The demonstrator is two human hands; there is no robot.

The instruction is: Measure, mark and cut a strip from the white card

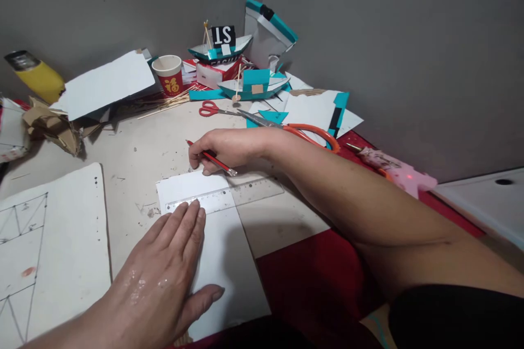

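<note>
my table (129, 172) is pale and scattered with dark specks (148, 209). close to me a white card (231, 253) lies flat on it, and to my left a sheet (73, 240) ruled with dark lines. farther back i have small scissors (223, 112), loose sticks (166, 104) by a cup (170, 83), and torn cardboard (55, 122). at the right a red covering (452, 212) shows, with a pink glue gun (395, 169) lying on it.

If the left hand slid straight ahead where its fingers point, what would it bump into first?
The left hand would probably meet the right hand and its red pencil, though their height above the paper is unclear.
</note>
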